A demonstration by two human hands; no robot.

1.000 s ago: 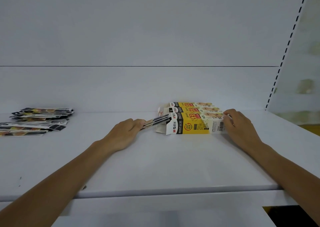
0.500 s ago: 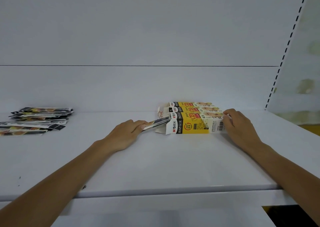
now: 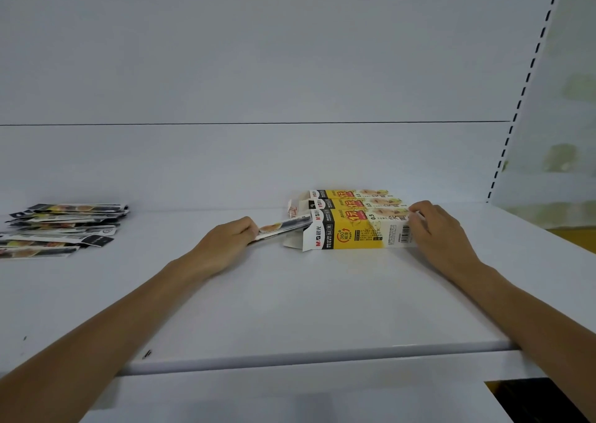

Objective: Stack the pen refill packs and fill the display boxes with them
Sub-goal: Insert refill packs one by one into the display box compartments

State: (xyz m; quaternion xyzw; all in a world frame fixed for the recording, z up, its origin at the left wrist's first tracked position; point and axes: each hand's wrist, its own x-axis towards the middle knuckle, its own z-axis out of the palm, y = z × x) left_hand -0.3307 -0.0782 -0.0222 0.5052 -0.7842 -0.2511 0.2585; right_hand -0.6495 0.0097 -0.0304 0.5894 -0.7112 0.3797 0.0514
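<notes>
1. A pile (image 3: 61, 229) of loose refill packs lies at the far left of the white shelf (image 3: 306, 309). The packs are fanned unevenly and sit well apart from the boxes.
2. The left hand (image 3: 225, 238) rests on the shelf left of centre, knuckles up. Its fingers are curled round the near end of a thin bundle (image 3: 285, 227) of packs.
3. The bundle lies nearly flat, tilted slightly up toward the right. Its far end is in the open left mouth of the front box (image 3: 358, 234). I cannot tell how many packs it holds.
4. 3 yellow-and-white boxes lie on their sides, touching, one behind another: the front box, the middle box (image 3: 354, 204) and the back box (image 3: 348, 193). The front box's end flaps stand folded out at its left end.
5. The right hand (image 3: 433, 229) is at the right end of the front box. Its fingers are bent over the top corner and end face, gripping the box. The wrist rests on the shelf just beside it.
6. A slotted upright (image 3: 522, 93) runs up the far right, beside the plain white back panel (image 3: 258, 68).
</notes>
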